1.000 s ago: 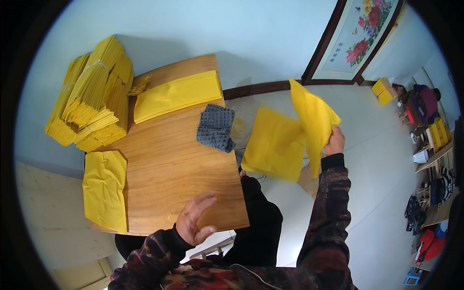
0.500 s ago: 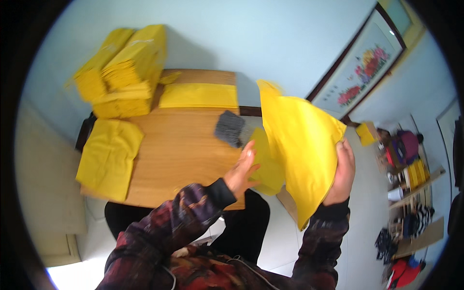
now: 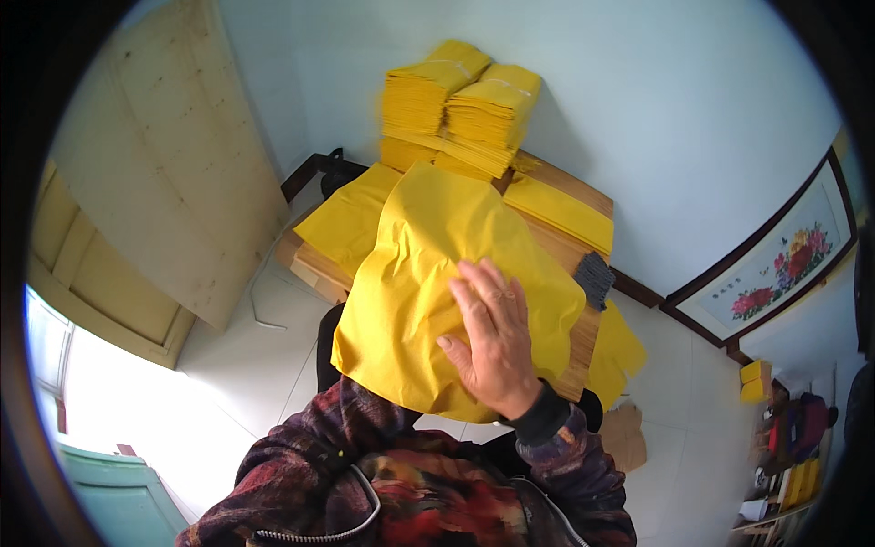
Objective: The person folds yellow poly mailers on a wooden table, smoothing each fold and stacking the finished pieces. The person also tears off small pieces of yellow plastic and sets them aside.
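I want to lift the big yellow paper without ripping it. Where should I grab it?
Probably by its near edge: the big yellow paper hangs over the front of the wooden table there, so fingers can pinch it from the person's side. The right hand lies flat on its middle, where nothing offers a grip.

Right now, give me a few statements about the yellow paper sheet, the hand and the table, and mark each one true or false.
1. The right hand lies flat on the large crumpled yellow paper sheet. True.
2. Tall stacks of yellow paper stand at the far end of the wooden table. True.
3. The dark grey cloth pad lies on top of the stacks. False: it lies at the table's right edge.
4. The framed picture shows a ship. False: it shows red flowers.
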The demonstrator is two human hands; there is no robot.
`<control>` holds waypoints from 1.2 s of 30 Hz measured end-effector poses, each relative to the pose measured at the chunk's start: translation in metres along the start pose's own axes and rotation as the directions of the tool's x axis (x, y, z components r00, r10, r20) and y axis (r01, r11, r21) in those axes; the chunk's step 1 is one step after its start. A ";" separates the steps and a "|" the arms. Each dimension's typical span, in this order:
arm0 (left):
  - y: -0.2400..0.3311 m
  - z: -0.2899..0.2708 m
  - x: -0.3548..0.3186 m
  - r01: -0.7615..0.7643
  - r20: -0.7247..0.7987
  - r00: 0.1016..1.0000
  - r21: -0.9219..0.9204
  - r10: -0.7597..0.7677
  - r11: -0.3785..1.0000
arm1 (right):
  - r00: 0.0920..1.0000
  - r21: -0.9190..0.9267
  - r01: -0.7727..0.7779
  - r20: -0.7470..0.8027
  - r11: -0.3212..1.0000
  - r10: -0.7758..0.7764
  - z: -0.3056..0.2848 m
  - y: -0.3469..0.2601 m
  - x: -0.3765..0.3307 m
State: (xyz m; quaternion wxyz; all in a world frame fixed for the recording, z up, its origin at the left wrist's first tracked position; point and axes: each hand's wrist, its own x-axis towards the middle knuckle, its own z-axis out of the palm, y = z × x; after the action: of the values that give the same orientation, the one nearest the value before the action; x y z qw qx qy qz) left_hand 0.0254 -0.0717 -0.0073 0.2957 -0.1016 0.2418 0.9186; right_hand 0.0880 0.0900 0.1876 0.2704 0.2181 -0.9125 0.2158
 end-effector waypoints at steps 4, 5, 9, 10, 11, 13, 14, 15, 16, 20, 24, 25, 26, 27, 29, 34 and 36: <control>-0.019 -0.026 0.004 0.014 -0.078 0.997 -0.064 -0.018 0.998 | 0.989 -0.056 -0.019 0.148 0.998 0.027 0.022 -0.010 0.006; -0.022 -0.030 0.004 0.009 -0.085 0.996 -0.072 -0.016 0.997 | 0.983 -0.049 -0.028 0.178 0.998 0.036 0.027 -0.013 0.005; -0.029 -0.034 0.005 0.005 -0.091 0.996 -0.110 -0.015 0.994 | 0.960 0.033 0.052 0.275 0.998 -0.059 0.029 -0.010 -0.008; -0.028 -0.035 0.005 0.004 -0.086 0.996 -0.116 -0.015 0.993 | 0.966 0.115 0.061 0.244 0.992 -0.088 0.026 -0.002 -0.013; -0.027 -0.036 0.005 0.001 -0.087 0.996 -0.126 -0.012 0.992 | 0.983 0.071 0.014 0.182 0.997 -0.027 0.020 0.007 -0.023; -0.024 -0.037 0.004 -0.004 -0.082 0.997 -0.127 -0.006 0.992 | 0.952 0.102 -0.299 -0.041 0.949 0.304 0.007 0.031 -0.045; -0.023 -0.038 0.003 -0.005 -0.084 0.996 -0.132 -0.006 0.991 | 0.887 0.171 -0.425 -0.120 0.889 0.446 -0.001 0.049 -0.054; -0.022 -0.038 0.002 -0.007 -0.078 0.997 -0.131 -0.004 0.991 | 0.787 0.323 -0.550 -0.109 0.770 0.607 -0.001 0.069 -0.059; -0.019 -0.039 0.002 -0.006 -0.073 0.997 -0.129 -0.003 0.992 | 0.768 0.582 -0.543 0.053 0.605 0.639 0.007 0.082 -0.067; -0.005 -0.044 -0.002 -0.009 -0.058 0.998 -0.123 0.002 0.992 | 0.672 0.850 -0.399 0.526 -0.344 0.521 0.033 0.093 -0.104; 0.024 -0.050 -0.018 -0.051 -0.018 0.999 -0.123 0.049 0.991 | 0.682 0.840 -0.233 0.501 -0.491 0.533 0.068 0.092 -0.088; 0.034 -0.050 -0.024 -0.059 -0.006 0.998 -0.124 0.059 0.990 | 0.661 0.832 -0.312 0.537 -0.459 0.524 0.075 0.091 -0.079; 0.045 -0.051 -0.031 -0.074 0.009 0.997 -0.122 0.075 0.990 | 0.618 0.818 -0.391 0.573 -0.423 0.537 0.082 0.090 -0.069; 0.057 -0.051 -0.036 -0.084 0.028 0.996 -0.120 0.088 0.989 | 0.616 0.823 -0.419 0.568 -0.384 0.545 0.087 0.084 -0.064; 0.086 -0.053 -0.050 -0.111 0.067 0.991 -0.121 0.119 0.986 | 0.616 0.832 -0.452 0.553 -0.322 0.561 0.103 0.074 -0.051; 0.149 -0.049 -0.076 -0.177 0.133 0.974 -0.059 0.183 0.983 | 0.750 0.887 -0.385 0.462 -0.256 0.473 0.132 0.066 -0.026; 0.177 -0.046 -0.082 -0.185 0.161 0.970 -0.004 0.183 0.983 | 0.756 0.879 -0.434 0.476 -0.199 0.449 0.136 0.071 -0.017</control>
State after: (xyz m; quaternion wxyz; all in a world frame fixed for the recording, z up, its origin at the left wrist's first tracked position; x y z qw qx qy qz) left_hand -0.0116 -0.2606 0.0486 0.2283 -0.0025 0.2306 0.9459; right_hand 0.0103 0.0828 0.0548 -0.0500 0.0053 -0.5031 0.8628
